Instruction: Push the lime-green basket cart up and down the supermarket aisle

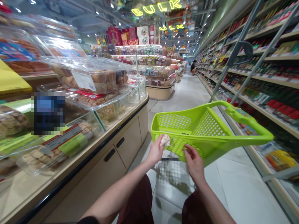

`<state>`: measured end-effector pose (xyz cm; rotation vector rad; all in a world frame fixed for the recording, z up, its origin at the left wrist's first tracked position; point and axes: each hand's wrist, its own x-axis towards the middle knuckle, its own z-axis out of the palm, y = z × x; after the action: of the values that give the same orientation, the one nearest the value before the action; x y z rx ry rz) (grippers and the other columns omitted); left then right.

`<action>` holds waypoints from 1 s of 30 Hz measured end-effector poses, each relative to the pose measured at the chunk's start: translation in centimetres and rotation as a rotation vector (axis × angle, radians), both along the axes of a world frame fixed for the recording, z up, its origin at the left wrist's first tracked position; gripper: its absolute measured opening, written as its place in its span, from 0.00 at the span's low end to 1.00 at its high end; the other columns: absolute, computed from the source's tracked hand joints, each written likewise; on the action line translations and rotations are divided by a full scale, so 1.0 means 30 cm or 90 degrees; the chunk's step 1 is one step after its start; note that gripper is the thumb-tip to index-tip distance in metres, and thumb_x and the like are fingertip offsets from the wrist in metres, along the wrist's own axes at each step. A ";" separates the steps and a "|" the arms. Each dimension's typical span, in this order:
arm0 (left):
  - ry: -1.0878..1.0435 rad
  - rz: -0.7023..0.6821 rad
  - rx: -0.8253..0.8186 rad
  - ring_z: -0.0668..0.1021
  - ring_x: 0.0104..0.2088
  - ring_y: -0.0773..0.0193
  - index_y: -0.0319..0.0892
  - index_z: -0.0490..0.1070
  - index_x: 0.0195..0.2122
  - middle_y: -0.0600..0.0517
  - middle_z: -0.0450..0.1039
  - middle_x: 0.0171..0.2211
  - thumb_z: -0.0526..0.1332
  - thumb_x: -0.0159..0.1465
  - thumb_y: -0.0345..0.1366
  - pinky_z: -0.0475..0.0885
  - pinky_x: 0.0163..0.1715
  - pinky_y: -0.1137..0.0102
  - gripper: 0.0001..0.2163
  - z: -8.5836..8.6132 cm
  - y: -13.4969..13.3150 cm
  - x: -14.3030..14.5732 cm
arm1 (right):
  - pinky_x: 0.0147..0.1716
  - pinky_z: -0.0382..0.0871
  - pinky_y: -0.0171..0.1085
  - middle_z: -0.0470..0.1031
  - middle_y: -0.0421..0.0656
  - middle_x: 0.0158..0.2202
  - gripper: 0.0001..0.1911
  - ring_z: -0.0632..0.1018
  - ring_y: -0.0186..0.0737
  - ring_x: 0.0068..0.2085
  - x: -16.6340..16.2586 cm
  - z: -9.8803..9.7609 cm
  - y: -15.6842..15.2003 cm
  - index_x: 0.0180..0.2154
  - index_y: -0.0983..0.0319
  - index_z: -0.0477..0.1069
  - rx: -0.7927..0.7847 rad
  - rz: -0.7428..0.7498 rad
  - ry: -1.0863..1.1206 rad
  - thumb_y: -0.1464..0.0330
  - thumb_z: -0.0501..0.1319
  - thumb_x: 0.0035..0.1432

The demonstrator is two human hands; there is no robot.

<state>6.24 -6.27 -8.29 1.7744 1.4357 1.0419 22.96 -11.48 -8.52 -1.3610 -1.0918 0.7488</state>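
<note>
A lime-green shopping cart with a perforated basket stands in front of me, its handle toward the right. My left hand is closed on a crumpled white tissue, held at the cart's near rim on the left end. Close to the basket's near side, my right hand has its fingers loosely bent and apart, with nothing seen in them. Whether those fingertips touch the basket I cannot tell. The part of the basket visible between the hands has no goods showing in it.
On the left runs a display counter stacked with clear plastic boxes of baked goods. Tall shelves line the right, with a slanted metal ladder against them. A tiled aisle leads away; a person is far down it.
</note>
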 end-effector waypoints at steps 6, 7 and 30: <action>0.416 0.105 0.146 0.52 0.61 0.59 0.38 0.58 0.55 0.47 0.54 0.60 0.42 0.60 0.24 0.48 0.59 0.56 0.21 0.004 0.262 -0.031 | 0.41 0.67 0.39 0.71 0.47 0.41 0.16 0.72 0.39 0.39 0.114 0.061 0.067 0.39 0.64 0.69 0.094 -0.014 -0.262 0.61 0.53 0.52; 0.440 0.095 0.122 0.53 0.61 0.58 0.37 0.57 0.55 0.46 0.54 0.60 0.41 0.61 0.24 0.50 0.58 0.56 0.22 -0.019 0.277 -0.019 | 0.41 0.67 0.39 0.71 0.47 0.41 0.16 0.72 0.39 0.40 0.121 0.063 0.071 0.39 0.64 0.69 0.104 -0.010 -0.292 0.62 0.53 0.52; 0.476 0.081 0.127 0.54 0.60 0.56 0.44 0.59 0.54 0.45 0.53 0.60 0.44 0.62 0.27 0.53 0.57 0.56 0.20 -0.131 0.309 -0.048 | 0.56 0.40 0.56 0.65 0.48 0.52 0.19 0.60 0.48 0.56 0.244 -0.070 0.223 0.49 0.62 0.63 0.087 -0.084 -0.862 0.68 0.51 0.55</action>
<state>4.79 3.01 -12.21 2.3926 1.9454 0.6027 30.29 -4.79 -10.61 -1.7855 -1.9720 -0.5012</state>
